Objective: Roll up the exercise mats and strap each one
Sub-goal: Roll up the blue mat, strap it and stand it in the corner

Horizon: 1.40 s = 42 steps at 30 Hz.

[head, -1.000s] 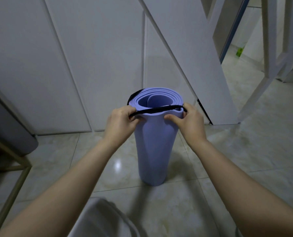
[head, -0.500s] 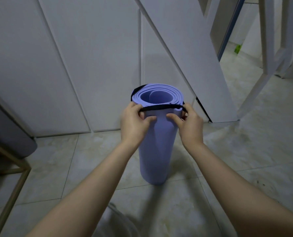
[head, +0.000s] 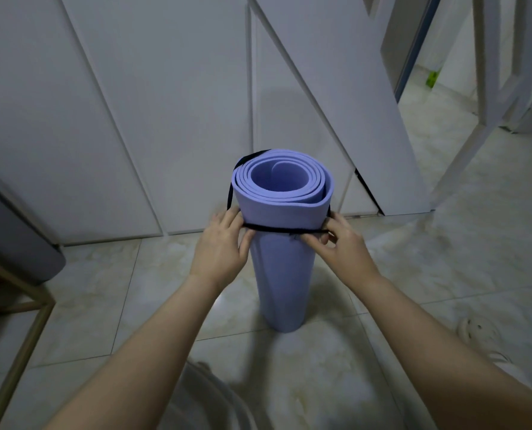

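Metal frame (head: 19,330): stands at the far left, well apart from the work; it is not involved.
Left hand (head: 221,243): placed against the left side of the roll. The grip is pinched on the strap, thumb at the front and fingers round the side, so that the loop is held at one level.
Strap (head: 277,228): a black band, drawn across the front of the roll a little below the top rim. On the left a length runs up to the rim; its far side is hidden. It is judged to be stretched between both hands so that it can be worked down evenly.
Mat (head: 284,274): purple, rolled up and stood on end on the tiled floor (head: 103,274), near the white wall panels. Upright placement leaves the top end free for the loop to be passed over.
Right hand (head: 340,246): placed against the right side of the roll. The grip is pinched on the strap between thumb and forefinger.
Board (head: 336,88): leant against the wall behind, apart from the roll.
Stage: rolling is judged complete; strapping is in hand.
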Motion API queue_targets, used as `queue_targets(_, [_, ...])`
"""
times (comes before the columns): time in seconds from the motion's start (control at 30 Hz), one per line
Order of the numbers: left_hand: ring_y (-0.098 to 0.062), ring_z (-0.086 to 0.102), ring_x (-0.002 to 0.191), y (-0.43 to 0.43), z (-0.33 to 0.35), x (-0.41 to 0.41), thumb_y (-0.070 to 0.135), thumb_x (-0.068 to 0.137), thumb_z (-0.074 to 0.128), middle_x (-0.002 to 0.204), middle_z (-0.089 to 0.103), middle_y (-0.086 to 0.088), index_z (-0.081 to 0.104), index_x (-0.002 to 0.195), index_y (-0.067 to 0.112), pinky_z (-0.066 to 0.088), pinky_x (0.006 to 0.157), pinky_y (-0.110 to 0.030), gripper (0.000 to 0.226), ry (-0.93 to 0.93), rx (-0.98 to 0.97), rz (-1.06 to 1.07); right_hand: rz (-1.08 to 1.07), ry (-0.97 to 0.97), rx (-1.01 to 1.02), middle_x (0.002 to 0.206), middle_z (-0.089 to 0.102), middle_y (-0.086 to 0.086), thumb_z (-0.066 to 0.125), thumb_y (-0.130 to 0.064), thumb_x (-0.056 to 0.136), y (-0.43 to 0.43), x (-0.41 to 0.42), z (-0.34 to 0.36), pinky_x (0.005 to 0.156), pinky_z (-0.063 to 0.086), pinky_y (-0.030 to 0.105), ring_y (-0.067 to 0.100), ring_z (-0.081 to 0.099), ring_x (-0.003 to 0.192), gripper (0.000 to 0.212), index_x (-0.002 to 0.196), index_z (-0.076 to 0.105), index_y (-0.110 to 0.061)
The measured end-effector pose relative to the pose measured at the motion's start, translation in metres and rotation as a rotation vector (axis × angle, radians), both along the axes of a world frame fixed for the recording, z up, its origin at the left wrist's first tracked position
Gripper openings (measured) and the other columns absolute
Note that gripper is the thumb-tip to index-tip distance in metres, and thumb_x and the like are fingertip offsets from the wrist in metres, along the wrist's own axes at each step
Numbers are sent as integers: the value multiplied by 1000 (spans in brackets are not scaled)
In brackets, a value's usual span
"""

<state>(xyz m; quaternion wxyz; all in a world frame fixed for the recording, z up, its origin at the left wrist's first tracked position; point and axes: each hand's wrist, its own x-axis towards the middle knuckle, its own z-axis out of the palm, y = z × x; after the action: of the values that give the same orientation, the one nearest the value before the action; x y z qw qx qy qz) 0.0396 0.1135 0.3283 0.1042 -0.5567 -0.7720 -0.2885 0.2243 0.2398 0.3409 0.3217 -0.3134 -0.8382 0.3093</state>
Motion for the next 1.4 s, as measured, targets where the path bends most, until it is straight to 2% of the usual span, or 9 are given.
queue_targets(0.17, [-15, 50, 103, -8, 12, -7, 38, 95, 41, 114, 53, 6, 57, 113, 15, 38, 86, -26, 34, -325, -9, -87, 94, -3, -314, 89, 66, 4, 67, -19, 86, 0, 2, 15, 78, 48, 16, 15, 61, 85, 10, 93, 65, -12])
queue_targets(0.33, [-13, 54, 86, -20, 21, 5, 30, 100, 35, 98, 57, 2, 50, 100, 14, 38, 71, -28, 21, -429, 35, -7, 118, 140, -832, 82, 60, -1, 41, -18, 99, 2, 4, 29, 94, 49, 32, 11, 57, 90, 28, 76, 57, -14])
queue_targets(0.47, [-16, 54, 72, -9, 26, 29, 16, 99, 36, 81, 58, -1, 46, 95, 9, 43, 65, -36, 13, -533, 314, 146, -28, 104, -655, 71, 57, 8, 48, -25, 84, 0, -6, 33, 92, 49, 49, 17, 53, 74, 25, 69, 60, -9])
queue_targets(0.57, [0, 47, 66, 1, 34, 37, 3, 93, 44, 84, 53, 3, 43, 98, 17, 39, 61, -14, 15, -698, 503, 165, -80, 25, -517, 60, 60, 6, 45, -44, 64, 4, -7, 30, 84, 49, 60, 21, 53, 66, 33, 49, 58, -18])
queue_targets(0.73, [-12, 50, 92, 12, 41, 38, -10, 80, 50, 106, 46, -5, 42, 107, 26, 45, 81, -20, 45, -758, 627, 150, -126, -3, -441, 56, 58, 4, 44, -29, 83, 5, -8, 30, 79, 52, 56, 23, 56, 64, 37, 48, 50, -17])
queue_targets(0.9, [-14, 50, 102, 29, 58, 16, -12, 84, 45, 134, 47, -7, 38, 134, 9, 37, 80, -14, 55, -821, 296, 122, -157, 55, -434, 53, 53, 6, 44, -9, 93, 8, -3, 33, 67, 59, 36, 13, 53, 53, 41, 52, 49, -7])
queue_targets(1.07, [-25, 57, 88, 40, 68, 2, -7, 86, 39, 97, 66, -10, 64, 105, 2, 33, 63, -21, 33, -627, 149, 187, -159, 98, -375, 53, 48, 8, 44, -4, 95, 5, 11, 28, 52, 55, 26, 10, 50, 49, 44, 51, 47, -7])
queue_targets(1.23, [-11, 46, 53, 44, 60, -7, -15, 82, 38, 53, 55, 2, 59, 68, 9, 42, 54, -18, 35, -1200, 168, 198, -194, 207, -656, 65, 58, 9, 39, -7, 96, 6, 13, 30, 46, 52, 24, 7, 58, 51, 30, 74, 59, 0])
queue_targets(1.4, [-20, 52, 69, 46, 53, -18, -4, 82, 47, 77, 60, -4, 60, 88, 7, 46, 64, -30, 18, -1105, 156, 231, -96, 190, -785, 73, 66, 3, 49, -20, 96, 10, 4, 35, 59, 59, 28, 11, 65, 75, 28, 82, 65, -3])
